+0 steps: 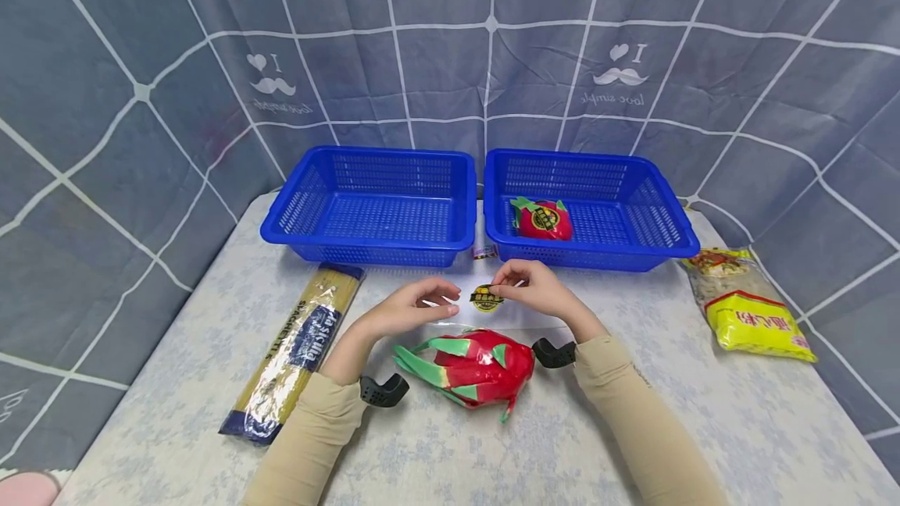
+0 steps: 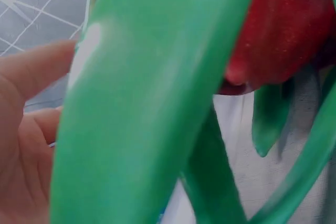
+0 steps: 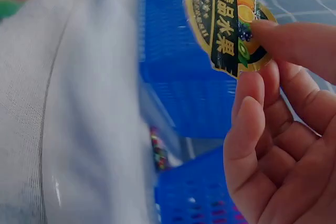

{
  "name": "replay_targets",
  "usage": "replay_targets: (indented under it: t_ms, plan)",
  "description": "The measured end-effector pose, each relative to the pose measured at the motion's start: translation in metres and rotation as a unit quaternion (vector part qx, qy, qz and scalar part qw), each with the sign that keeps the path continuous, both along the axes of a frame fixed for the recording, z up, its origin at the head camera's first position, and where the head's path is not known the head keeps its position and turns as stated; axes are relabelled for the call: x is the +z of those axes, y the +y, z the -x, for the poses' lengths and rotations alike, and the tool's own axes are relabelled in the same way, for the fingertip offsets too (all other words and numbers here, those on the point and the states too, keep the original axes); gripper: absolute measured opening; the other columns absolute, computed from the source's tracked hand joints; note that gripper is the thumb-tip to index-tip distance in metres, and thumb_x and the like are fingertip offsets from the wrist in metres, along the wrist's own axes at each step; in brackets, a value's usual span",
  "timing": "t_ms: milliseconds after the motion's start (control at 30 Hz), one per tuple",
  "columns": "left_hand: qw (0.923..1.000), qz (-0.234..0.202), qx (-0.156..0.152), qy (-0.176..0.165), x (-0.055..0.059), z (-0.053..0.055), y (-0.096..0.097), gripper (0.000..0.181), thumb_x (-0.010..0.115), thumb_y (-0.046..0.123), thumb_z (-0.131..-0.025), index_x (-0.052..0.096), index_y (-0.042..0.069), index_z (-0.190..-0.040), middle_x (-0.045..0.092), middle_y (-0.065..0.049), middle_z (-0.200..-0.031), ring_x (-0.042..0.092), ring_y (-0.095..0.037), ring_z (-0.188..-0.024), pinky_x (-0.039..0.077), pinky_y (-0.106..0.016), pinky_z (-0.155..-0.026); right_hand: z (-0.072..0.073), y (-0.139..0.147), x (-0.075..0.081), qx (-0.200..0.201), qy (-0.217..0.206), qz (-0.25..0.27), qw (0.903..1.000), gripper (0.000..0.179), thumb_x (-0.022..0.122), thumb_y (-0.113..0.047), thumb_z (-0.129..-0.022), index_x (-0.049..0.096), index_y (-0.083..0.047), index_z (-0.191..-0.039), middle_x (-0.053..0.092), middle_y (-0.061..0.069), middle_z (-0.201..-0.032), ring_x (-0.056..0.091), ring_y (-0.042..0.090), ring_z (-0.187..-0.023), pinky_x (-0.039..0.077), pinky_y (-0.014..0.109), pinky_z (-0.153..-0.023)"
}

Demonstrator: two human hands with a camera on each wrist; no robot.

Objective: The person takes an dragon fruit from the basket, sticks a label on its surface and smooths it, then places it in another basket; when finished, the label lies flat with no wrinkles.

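My right hand [image 1: 537, 287] pinches a round black-and-gold fruit sticker [image 3: 223, 27] between thumb and fingers. The sticker shows Chinese characters and printed fruit. To its left, my left hand [image 1: 415, 304] is held with fingers loosely bent and parted, its fingertips close to the sticker's edge. Below both hands a red dragon fruit [image 1: 485, 365] with green scales lies on the table, and its green scales hide much of the left hand in the left wrist view. Under the sticker, a pale sheet [image 1: 520, 320] lies on the table.
Two blue baskets [image 1: 373, 236] stand side by side at the back; the right basket [image 1: 591, 256] holds another dragon fruit [image 1: 555, 226] bearing a similar sticker. A spaghetti pack [image 1: 295, 350] lies left, a yellow-labelled bag [image 1: 752, 311] right. A small packet [image 1: 484, 252] sits between the baskets.
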State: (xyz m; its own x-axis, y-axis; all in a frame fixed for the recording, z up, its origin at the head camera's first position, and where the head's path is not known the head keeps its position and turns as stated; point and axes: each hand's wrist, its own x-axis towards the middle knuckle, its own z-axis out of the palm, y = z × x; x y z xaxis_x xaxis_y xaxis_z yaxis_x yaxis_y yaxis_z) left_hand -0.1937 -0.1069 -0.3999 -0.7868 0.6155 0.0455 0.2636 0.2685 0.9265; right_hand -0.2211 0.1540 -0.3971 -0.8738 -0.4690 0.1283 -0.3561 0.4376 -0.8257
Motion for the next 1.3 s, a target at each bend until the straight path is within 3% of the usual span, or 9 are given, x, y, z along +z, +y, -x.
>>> replay_targets:
  t_ms: [167, 333, 567, 700, 867, 1000, 1067, 1200, 1300]
  plan:
    - [0.997, 0.028, -0.068, -0.024, -0.005, -0.001, 0.004, 0.044, 0.062, 0.02, -0.091, 0.051, -0.005, -0.125, 0.054, -0.022, -0.125, 0.055, -0.028, -0.112, 0.044, -0.036, -0.094, -0.019, 0.017, 0.006, -0.046, -0.025, 0.024, 0.9983, 0.013, 0.07, -0.015, -0.084, 0.066, -0.004, -0.091, 0.065, 0.006, -0.09, 0.059, 0.021, -0.081, 0.048, 0.033, -0.071]
    - [0.9901, 0.044, -0.127, -0.042, -0.01, -0.004, 0.012, 0.05, 0.062, 0.024, -0.091, 0.048, -0.003, -0.131, 0.052, -0.017, -0.13, 0.051, -0.026, -0.119, 0.041, -0.035, -0.098, -0.029, 0.027, 0.003, -0.047, -0.059, 0.068, 0.9948, 0.015, 0.068, -0.013, -0.086, 0.063, 0.0, -0.094, 0.064, 0.007, -0.09, 0.059, 0.019, -0.085, 0.049, 0.038, -0.074]
    - [0.9819, 0.094, -0.148, -0.072, -0.01, -0.011, 0.016, 0.054, 0.067, 0.036, -0.085, 0.053, 0.011, -0.131, 0.06, 0.003, -0.117, 0.054, -0.011, -0.107, 0.043, -0.028, -0.094, -0.029, 0.03, 0.0, -0.025, -0.086, 0.119, 0.9888, 0.018, 0.064, -0.007, -0.088, 0.057, 0.005, -0.098, 0.062, 0.007, -0.086, 0.059, 0.014, -0.075, 0.052, 0.04, -0.07]
    - [0.9797, 0.095, -0.153, -0.088, -0.01, -0.013, 0.018, 0.055, 0.075, 0.03, -0.078, 0.054, 0.013, -0.126, 0.062, 0.006, -0.11, 0.057, -0.01, -0.102, 0.045, -0.027, -0.09, -0.031, 0.033, 0.002, -0.029, -0.095, 0.129, 0.9867, 0.017, 0.064, -0.007, -0.088, 0.056, 0.004, -0.098, 0.061, 0.006, -0.085, 0.058, 0.013, -0.073, 0.051, 0.035, -0.068]
    - [0.9825, 0.08, -0.149, -0.077, -0.008, -0.014, 0.02, 0.057, 0.081, 0.021, -0.072, 0.053, 0.011, -0.12, 0.062, 0.003, -0.106, 0.058, -0.011, -0.099, 0.046, -0.028, -0.088, -0.032, 0.034, 0.002, -0.031, -0.103, 0.138, 0.9846, 0.018, 0.064, -0.007, -0.087, 0.056, 0.005, -0.098, 0.062, 0.006, -0.085, 0.058, 0.013, -0.074, 0.051, 0.033, -0.068]
    - [0.9851, 0.064, -0.149, -0.056, -0.004, -0.015, 0.019, 0.063, 0.084, 0.018, -0.067, 0.051, 0.012, -0.12, 0.06, 0.001, -0.111, 0.056, -0.013, -0.103, 0.047, -0.028, -0.088, -0.031, 0.032, 0.0, -0.024, -0.103, 0.136, 0.9851, 0.019, 0.063, -0.006, -0.088, 0.056, 0.008, -0.099, 0.062, 0.007, -0.087, 0.059, 0.012, -0.074, 0.051, 0.033, -0.068]
    - [0.9886, 0.054, -0.138, -0.027, -0.001, -0.016, 0.017, 0.067, 0.086, 0.019, -0.065, 0.049, 0.012, -0.121, 0.058, 0.0, -0.113, 0.055, -0.013, -0.105, 0.047, -0.029, -0.088, -0.03, 0.031, -0.001, -0.024, -0.103, 0.136, 0.9851, 0.019, 0.063, -0.006, -0.088, 0.056, 0.008, -0.099, 0.062, 0.007, -0.087, 0.059, 0.012, -0.075, 0.051, 0.033, -0.068]
    - [0.9937, 0.032, -0.093, 0.053, 0.003, -0.015, 0.015, 0.075, 0.089, 0.017, -0.06, 0.047, 0.013, -0.123, 0.056, -0.001, -0.116, 0.055, -0.016, -0.106, 0.048, -0.03, -0.087, -0.031, 0.031, 0.0, -0.031, -0.097, 0.148, 0.9837, 0.02, 0.062, -0.006, -0.089, 0.055, 0.009, -0.1, 0.061, 0.006, -0.086, 0.058, 0.011, -0.074, 0.05, 0.033, -0.069]
    - [0.9899, 0.034, -0.057, 0.126, 0.003, -0.015, 0.017, 0.08, 0.09, 0.016, -0.057, 0.047, 0.012, -0.124, 0.054, -0.001, -0.118, 0.053, -0.018, -0.108, 0.048, -0.033, -0.088, -0.032, 0.031, 0.003, -0.042, -0.092, 0.157, 0.9824, 0.02, 0.061, -0.006, -0.089, 0.054, 0.009, -0.101, 0.061, 0.004, -0.085, 0.058, 0.011, -0.073, 0.049, 0.032, -0.069]
